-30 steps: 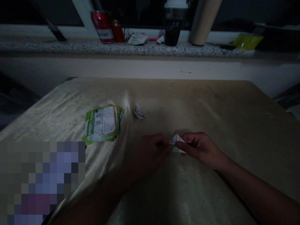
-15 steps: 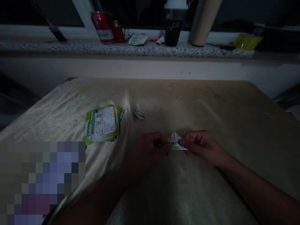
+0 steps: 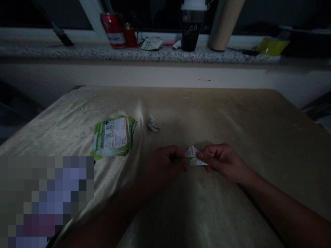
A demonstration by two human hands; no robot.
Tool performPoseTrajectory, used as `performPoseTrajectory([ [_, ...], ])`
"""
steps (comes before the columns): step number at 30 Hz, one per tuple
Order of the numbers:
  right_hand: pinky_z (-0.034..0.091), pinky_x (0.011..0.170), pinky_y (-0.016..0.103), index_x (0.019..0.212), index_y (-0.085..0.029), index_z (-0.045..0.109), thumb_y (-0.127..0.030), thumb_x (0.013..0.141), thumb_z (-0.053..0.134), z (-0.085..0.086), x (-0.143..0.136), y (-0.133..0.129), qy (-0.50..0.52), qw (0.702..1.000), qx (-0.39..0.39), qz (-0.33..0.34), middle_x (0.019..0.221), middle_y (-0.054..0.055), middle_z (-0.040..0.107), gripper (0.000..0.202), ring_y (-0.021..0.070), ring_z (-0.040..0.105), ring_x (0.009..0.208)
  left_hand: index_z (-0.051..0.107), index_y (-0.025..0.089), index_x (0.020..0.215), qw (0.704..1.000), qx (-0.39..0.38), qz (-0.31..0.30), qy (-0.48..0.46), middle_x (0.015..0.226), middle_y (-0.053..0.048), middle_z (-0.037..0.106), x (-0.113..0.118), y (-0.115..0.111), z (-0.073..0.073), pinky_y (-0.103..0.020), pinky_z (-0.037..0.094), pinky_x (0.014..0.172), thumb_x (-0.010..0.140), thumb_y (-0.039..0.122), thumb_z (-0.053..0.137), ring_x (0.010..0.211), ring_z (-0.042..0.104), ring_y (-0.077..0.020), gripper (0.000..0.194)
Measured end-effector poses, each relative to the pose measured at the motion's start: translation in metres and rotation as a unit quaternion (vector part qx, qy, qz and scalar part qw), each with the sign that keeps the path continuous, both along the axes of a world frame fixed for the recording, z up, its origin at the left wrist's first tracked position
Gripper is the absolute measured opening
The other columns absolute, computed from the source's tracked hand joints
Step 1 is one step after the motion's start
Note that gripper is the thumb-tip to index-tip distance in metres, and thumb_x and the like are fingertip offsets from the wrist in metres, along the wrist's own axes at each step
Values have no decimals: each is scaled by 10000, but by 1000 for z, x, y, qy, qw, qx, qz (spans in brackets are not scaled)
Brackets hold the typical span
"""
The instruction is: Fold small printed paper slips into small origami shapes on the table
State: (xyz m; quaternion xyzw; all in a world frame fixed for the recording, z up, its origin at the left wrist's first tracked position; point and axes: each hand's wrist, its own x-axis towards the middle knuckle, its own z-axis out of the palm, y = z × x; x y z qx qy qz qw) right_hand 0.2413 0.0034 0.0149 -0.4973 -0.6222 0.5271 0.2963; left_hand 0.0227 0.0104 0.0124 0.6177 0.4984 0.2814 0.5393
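Note:
A small piece of folded paper [image 3: 193, 160], printed in white, orange and green, is held between my two hands, with a pointed peak at its top. My left hand [image 3: 169, 160] pinches its left corner. On the right side, the thumb of my right hand [image 3: 222, 160] lies over the paper, with the fingers behind it. Farther back and to the left, a small folded paper boat [image 3: 153, 123] sits on the table. Left of that lies a stack of green printed leaflets [image 3: 112, 136].
The table [image 3: 245, 117] has a wrinkled, shiny cover and meets a wall below a granite sill [image 3: 88, 52]. On the sill stand a red can [image 3: 113, 31], a red lighter [image 3: 130, 36], a dark cup [image 3: 190, 31], a tan cylinder [image 3: 226, 26] and a yellow packet [image 3: 273, 46]. A pixelated patch hides the lower left.
Both hands keep nearly the same place and grip. My right thumb and fingers have shifted very slightly on the folded paper; the other things have not moved.

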Motion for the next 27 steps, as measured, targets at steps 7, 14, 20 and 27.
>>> performPoseTrajectory([
  [7, 302, 473, 235, 596, -171, 591, -497, 905, 618, -1, -1, -2, -23, 998, 58, 3, 510, -30, 519, 450, 87, 415, 480, 641, 166, 715, 1000, 23, 4, 17, 645, 2, 643, 0, -1, 2, -237, 386, 545, 779, 297, 663, 578, 540, -124, 147],
  [14, 368, 511, 234, 650, -175, 592, -438, 917, 614, 1, -4, -4, 2, 998, 63, 27, 583, -18, 554, 375, 101, 478, 540, 637, 170, 723, 1000, 25, -2, 12, 644, 7, 639, 3, -4, 7, -238, 392, 550, 789, 281, 648, 587, 541, -124, 130],
  [20, 404, 529, 233, 648, -168, 621, -434, 903, 638, -1, -5, -5, 18, 999, 38, 29, 588, -7, 594, 369, 105, 516, 546, 629, 168, 707, 1000, 23, -16, 10, 635, 6, 627, 5, -5, 9, -238, 390, 534, 786, 287, 638, 572, 527, -121, 143],
  [27, 415, 529, 229, 642, -168, 622, -434, 908, 620, 2, -7, -6, 26, 999, 27, 18, 590, 3, 621, 377, 111, 543, 551, 597, 173, 763, 1000, 3, -13, -13, 675, 9, 637, 5, -4, 0, -231, 399, 543, 798, 294, 656, 599, 555, -121, 139],
])
